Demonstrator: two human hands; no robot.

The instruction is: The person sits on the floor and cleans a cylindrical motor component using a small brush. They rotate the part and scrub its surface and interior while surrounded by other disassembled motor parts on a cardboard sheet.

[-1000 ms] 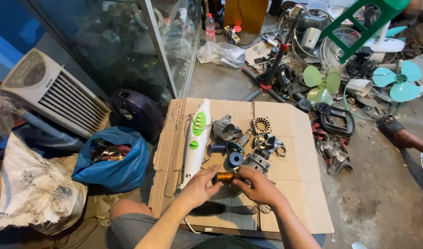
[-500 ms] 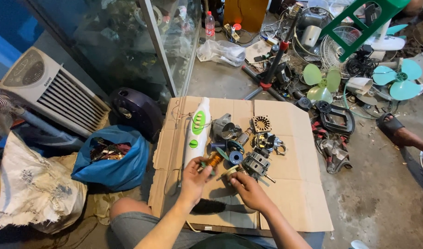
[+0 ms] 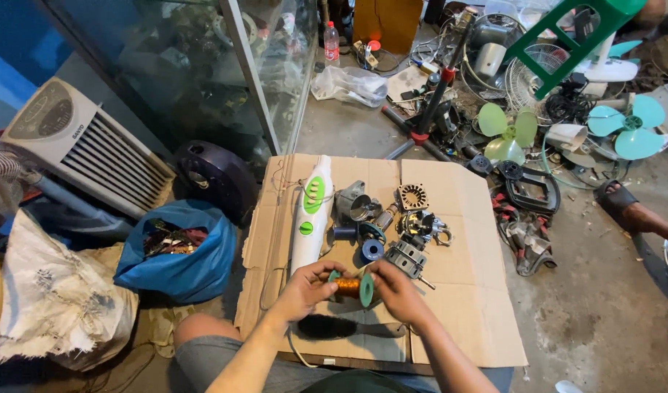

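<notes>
Two hands on one copper spool

Head view: both hands gripped a spool of copper wire (image 3: 352, 287) with green end caps, held sideways just above the cardboard sheet (image 3: 465, 306). The left hand (image 3: 307, 288) clasped one end, the right hand (image 3: 393, 287) the other. Motor parts (image 3: 414, 233) lay just beyond, and a white-and-green handheld device (image 3: 310, 211) lay beside the left hand.

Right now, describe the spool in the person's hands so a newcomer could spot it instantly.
Find the flattened cardboard sheet on the floor. At its near edge, just in front of the cluster of motor parts, the left hand and right hand hold a spool of copper wire between them. It alone has green end flanges and a shiny orange winding; the loose spools nearby are blue.
</notes>
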